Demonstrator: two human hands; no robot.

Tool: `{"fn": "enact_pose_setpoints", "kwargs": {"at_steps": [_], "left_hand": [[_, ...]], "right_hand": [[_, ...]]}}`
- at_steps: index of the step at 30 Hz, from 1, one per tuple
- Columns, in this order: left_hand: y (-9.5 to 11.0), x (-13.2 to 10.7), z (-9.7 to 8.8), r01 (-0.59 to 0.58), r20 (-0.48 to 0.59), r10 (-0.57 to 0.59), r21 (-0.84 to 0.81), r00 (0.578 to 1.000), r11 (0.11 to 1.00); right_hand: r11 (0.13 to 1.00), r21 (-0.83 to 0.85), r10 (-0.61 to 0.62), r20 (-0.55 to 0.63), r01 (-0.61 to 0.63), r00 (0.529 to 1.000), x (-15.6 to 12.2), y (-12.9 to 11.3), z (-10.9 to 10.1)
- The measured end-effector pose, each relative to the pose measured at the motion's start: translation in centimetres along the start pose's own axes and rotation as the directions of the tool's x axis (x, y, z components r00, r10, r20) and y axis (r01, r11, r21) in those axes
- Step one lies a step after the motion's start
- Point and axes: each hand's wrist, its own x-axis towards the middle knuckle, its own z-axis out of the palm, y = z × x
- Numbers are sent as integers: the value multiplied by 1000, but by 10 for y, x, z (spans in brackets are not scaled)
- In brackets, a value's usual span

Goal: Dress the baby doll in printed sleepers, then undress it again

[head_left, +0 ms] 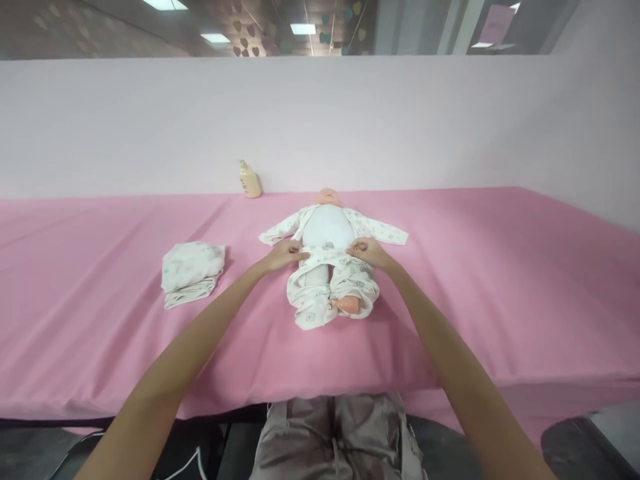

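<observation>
A baby doll [327, 227] lies on its back on the pink-covered table, its head toward the wall. It wears an open white patterned top [383, 231] with the sleeves spread to both sides. White patterned baby pants [313, 297] are around its legs, bunched low, and one foot [349, 305] pokes out. My left hand [287, 255] pinches the waistband at the doll's left-hand side in view. Opposite it, my right hand [369, 252] pinches the waistband on the right side. Both hands have fingers closed on the cloth.
A folded stack of white patterned cloth [193, 272] lies to the left on the pink sheet [115, 267]. A pump bottle [249, 180] stands at the back against the white wall [320, 120]. The table's front edge runs just before my lap.
</observation>
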Motion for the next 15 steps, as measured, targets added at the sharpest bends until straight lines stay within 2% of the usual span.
{"fn": "enact_pose_setpoints", "kwargs": {"at_steps": [2, 4, 8, 10, 12, 15], "left_hand": [[-7, 12, 2, -63, -89, 63, 8, 994, 998], [-12, 23, 3, -91, -158, 94, 28, 983, 995], [-17, 36, 11, -50, -272, 59, 39, 960, 998], [-17, 39, 19, 9, -295, -32, -81, 955, 997], [-18, 40, 26, 68, -281, -134, -235, 950, 970], [-21, 40, 34, 111, -254, -239, -434, 937, 894]], "right_hand": [[998, -54, -12, -30, 10, 999, 16, -2, -2], [991, -136, -21, -111, 6, 994, 31, -3, 0], [968, -249, -34, -251, -30, 967, 48, 3, 11], [978, -199, -6, -329, -63, 944, 52, 11, 16], [988, -96, 75, -383, -121, 920, 52, 19, 17], [961, 102, 275, -336, -256, 901, 51, 24, 13]]}}
